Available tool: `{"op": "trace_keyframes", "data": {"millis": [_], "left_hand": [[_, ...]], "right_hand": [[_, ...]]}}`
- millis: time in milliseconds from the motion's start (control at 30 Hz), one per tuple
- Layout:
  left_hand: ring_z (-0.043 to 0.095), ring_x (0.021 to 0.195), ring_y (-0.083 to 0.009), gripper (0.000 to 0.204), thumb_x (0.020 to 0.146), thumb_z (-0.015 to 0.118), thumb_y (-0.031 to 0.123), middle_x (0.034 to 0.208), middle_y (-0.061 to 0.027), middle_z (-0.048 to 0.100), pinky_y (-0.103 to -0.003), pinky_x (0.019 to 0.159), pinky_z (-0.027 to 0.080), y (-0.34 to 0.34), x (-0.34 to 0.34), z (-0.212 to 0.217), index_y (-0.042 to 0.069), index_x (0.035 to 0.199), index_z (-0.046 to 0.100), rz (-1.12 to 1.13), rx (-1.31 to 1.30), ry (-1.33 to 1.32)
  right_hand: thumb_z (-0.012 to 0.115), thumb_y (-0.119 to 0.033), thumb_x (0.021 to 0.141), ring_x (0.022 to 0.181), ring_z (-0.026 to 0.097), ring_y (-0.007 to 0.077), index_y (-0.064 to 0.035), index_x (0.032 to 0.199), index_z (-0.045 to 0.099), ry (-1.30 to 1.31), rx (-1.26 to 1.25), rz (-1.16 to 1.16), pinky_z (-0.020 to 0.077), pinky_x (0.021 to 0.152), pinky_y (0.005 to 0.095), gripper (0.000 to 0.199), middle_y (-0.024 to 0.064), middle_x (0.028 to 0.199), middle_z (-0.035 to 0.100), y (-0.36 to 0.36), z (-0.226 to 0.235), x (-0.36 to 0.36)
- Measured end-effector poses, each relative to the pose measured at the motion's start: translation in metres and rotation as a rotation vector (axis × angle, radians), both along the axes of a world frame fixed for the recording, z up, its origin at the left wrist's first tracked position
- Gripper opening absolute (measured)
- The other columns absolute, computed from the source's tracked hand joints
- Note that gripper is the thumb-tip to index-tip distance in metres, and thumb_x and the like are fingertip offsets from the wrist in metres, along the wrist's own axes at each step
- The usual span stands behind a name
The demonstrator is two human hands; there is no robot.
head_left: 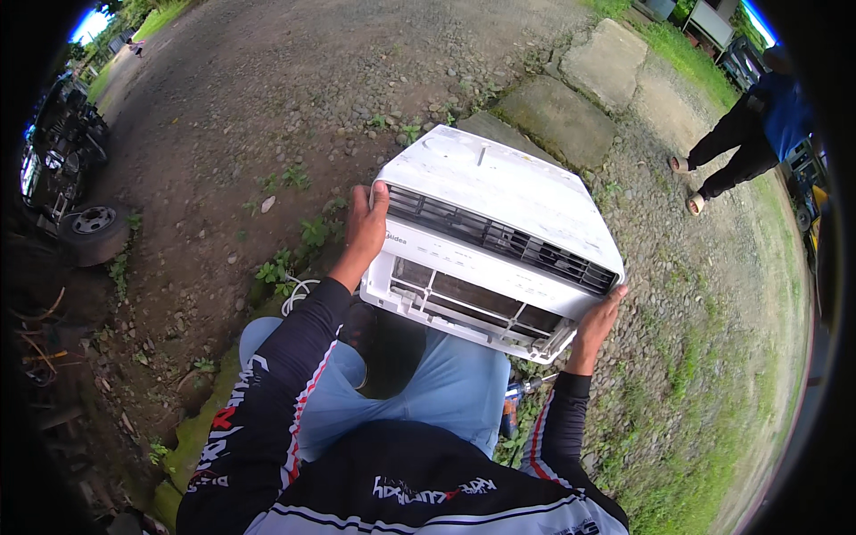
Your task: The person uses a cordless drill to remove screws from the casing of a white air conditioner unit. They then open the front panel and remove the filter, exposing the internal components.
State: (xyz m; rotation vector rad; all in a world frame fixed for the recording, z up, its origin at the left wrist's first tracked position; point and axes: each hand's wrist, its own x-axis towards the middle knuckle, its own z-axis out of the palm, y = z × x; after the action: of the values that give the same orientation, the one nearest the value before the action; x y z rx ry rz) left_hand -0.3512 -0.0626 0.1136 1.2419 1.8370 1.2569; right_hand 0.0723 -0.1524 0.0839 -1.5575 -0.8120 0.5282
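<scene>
At about nine o'clock of the frame, a dark vehicle with a loose wheel beside it is seen at the edge of the gravel ground.

Toward the centre, the left hand is laid flat against the left side of a white air conditioner unit, the fingers stretched upward and pressed to the casing, the thumb hooked over the front edge. The unit is held above the knees, tilted, at roughly twelve to one o'clock from the person's body. Its top is a smooth, scuffed white panel; its front is a hard plastic frame with a dark slatted grille and open rectangular slots below it. A white cord is seen trailing at the left, near weeds.

At four o'clock of the unit, the right hand is curled about the lower right corner, gripping it from beneath. Below this wrist, a tool with an orange handle is seen lying on the grass, partly hidden by the blue trousers.

At one o'clock, flat concrete slabs are set in the gravel. At two o'clock, another person in dark clothing is seen standing well apart.
</scene>
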Motion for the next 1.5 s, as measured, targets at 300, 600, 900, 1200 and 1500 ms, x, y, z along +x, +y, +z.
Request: {"op": "trace_keyframes", "data": {"millis": [300,600,900,1200,1500], "left_hand": [[0.059,0.091,-0.0328,0.081,0.100,0.047,0.080,0.092,-0.0172,0.060,-0.046,0.087,0.048,0.021,-0.007,-0.002,0.000,0.100,0.051,-0.031,0.045,-0.006],[0.063,0.094,-0.0452,0.084,0.100,0.044,0.081,0.096,-0.0270,0.065,-0.051,0.085,0.049,0.023,0.002,0.006,-0.002,0.102,0.056,0.024,0.120,0.066],[0.066,0.106,-0.0521,0.083,0.100,0.044,0.081,0.103,-0.0320,0.070,-0.052,0.091,0.051,0.015,-0.002,0.023,0.000,0.104,0.060,-0.010,-0.031,0.180],[0.066,0.103,-0.0533,0.085,0.100,0.046,0.079,0.103,-0.0341,0.068,-0.054,0.088,0.051,0.011,0.000,0.014,-0.005,0.105,0.055,0.042,-0.028,0.133],[0.069,0.093,-0.0437,0.089,0.100,0.040,0.083,0.097,-0.0257,0.071,-0.052,0.083,0.051,-0.016,-0.013,-0.003,-0.003,0.102,0.064,0.005,-0.093,0.094]], "right_hand": [[0.031,-0.066,0.112,0.087,0.064,0.0220,0.0117,0.123,0.069,-0.181,-0.114,-0.042,0.0522,0.083,0.0373,0.087,0.0166,0.099,0.076,0.000,0.006,0.006],[0.032,-0.049,0.116,0.104,0.063,0.0497,0.0051,0.121,0.068,-0.737,-0.240,-0.124,0.0501,0.090,0.0513,0.065,0.0293,0.106,0.068,0.018,0.035,0.015],[0.030,-0.045,0.117,0.099,0.060,0.0466,0.0063,0.106,0.063,-0.601,-0.077,-0.003,0.0474,0.091,0.0524,0.063,0.0264,0.111,0.063,0.021,0.044,0.015],[0.066,-0.022,0.104,0.106,0.069,0.0401,-0.0004,0.119,0.070,-0.854,0.318,0.765,0.0557,0.092,0.0425,0.026,0.0212,0.116,0.071,0.053,0.143,-0.119],[0.067,-0.011,0.094,0.099,0.070,0.0407,0.0015,0.092,0.074,-1.119,0.148,1.089,0.0555,0.090,0.0480,0.015,0.0225,0.102,0.069,0.139,0.118,-0.206]]}}
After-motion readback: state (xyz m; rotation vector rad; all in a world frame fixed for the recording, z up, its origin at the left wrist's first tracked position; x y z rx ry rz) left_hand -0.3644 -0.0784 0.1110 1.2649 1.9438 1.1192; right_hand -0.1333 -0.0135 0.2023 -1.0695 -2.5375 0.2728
